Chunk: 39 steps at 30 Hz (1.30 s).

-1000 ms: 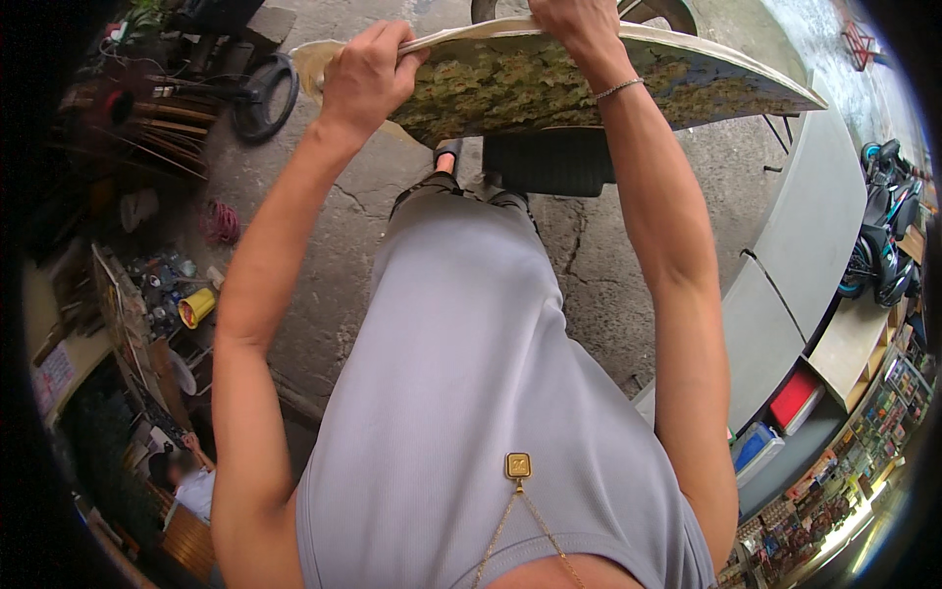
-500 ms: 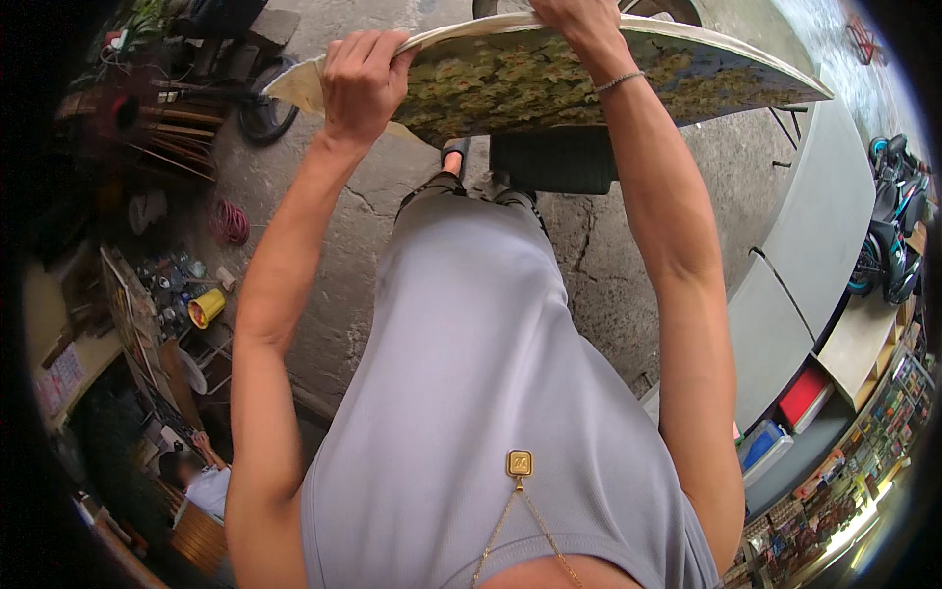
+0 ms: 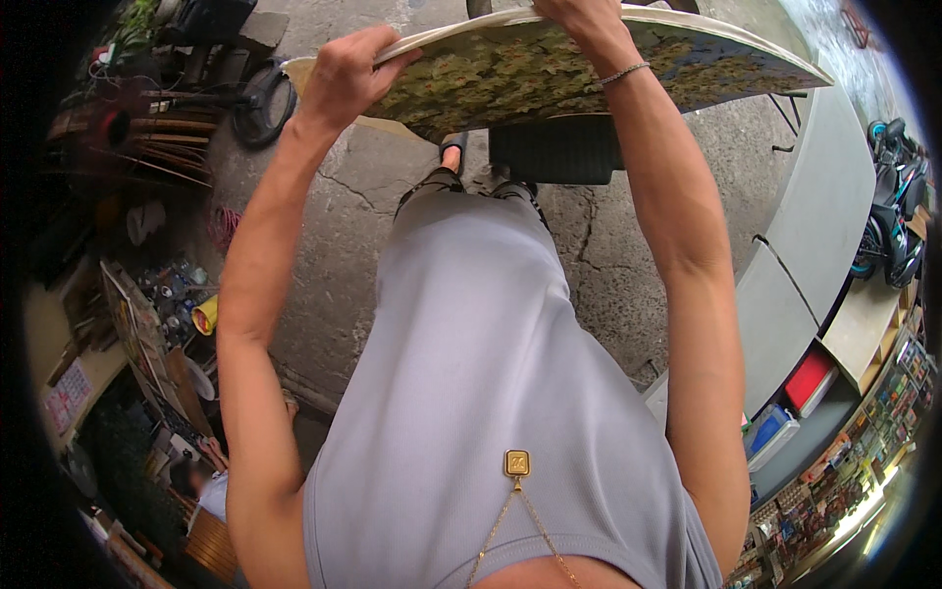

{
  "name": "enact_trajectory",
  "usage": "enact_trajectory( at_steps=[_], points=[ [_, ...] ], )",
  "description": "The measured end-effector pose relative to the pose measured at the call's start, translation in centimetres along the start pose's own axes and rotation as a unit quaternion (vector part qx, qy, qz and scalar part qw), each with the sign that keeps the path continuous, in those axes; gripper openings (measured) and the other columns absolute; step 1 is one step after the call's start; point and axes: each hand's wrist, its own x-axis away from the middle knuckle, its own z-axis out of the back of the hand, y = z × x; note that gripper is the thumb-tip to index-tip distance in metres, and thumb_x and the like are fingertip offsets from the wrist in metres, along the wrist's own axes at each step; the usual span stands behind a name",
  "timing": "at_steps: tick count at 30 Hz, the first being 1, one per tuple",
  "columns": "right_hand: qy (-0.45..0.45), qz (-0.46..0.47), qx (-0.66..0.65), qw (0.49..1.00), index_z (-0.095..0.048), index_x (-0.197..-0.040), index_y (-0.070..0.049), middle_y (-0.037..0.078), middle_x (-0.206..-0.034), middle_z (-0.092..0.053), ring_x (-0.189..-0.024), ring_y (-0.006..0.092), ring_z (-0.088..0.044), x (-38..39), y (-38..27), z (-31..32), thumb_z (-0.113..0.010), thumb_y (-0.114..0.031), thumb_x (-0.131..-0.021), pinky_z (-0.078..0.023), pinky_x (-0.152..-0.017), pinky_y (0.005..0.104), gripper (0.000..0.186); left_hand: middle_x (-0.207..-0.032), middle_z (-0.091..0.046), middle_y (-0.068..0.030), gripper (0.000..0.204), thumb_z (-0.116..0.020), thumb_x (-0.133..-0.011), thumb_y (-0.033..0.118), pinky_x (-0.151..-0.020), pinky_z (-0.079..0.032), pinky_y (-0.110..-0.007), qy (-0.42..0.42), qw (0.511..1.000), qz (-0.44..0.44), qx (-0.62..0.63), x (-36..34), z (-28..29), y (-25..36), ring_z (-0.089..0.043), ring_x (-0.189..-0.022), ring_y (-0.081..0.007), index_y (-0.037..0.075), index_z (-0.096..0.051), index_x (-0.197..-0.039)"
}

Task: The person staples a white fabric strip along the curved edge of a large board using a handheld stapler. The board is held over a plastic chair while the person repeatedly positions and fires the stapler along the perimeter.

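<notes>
My left hand (image 3: 348,79) is closed on the pale upper edge of a large canvas (image 3: 481,83) painted with dense pale blossoms and greenery, held out in front of me at the top of the view. My right hand (image 3: 579,22) grips the same edge farther right, its fingers partly cut off by the frame. Below the canvas are a dark ribbed object (image 3: 549,160), which I cannot identify, and my sandalled foot (image 3: 451,152).
Cracked concrete floor (image 3: 599,245). At left, a tyre (image 3: 260,103), stacked wood, a cluttered stand with a yellow bucket (image 3: 204,314), and a seated person (image 3: 206,486). At right, long grey boards (image 3: 805,216), a motorbike (image 3: 893,206), red and blue bins (image 3: 805,378), and crowded shelves.
My left hand has shifted slightly left and up since half a second ago. The canvas and my right hand have risen a little, with both hands keeping their grip.
</notes>
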Motion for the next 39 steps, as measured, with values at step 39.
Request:
enact_trajectory(
  at_steps=[39],
  points=[
    [-0.064, 0.011, -0.029, 0.997, -0.066, -0.115, -0.001, 0.020, -0.092, -0.065, -0.089, 0.0364, -0.063, 0.8, -1.2, 1.9, -0.079, -0.027, -0.078, -0.051, -0.079, 0.0446, 0.047, -0.063, -0.060, 0.0000, 0.018, -0.078, -0.076, 0.021, -0.054, -0.040, -0.024, -0.316, 0.749, 0.311, 0.492, -3.6, -0.3, -4.7, -0.053, -0.055, -0.0085, 0.005, -0.071, -0.073]
  ],
)
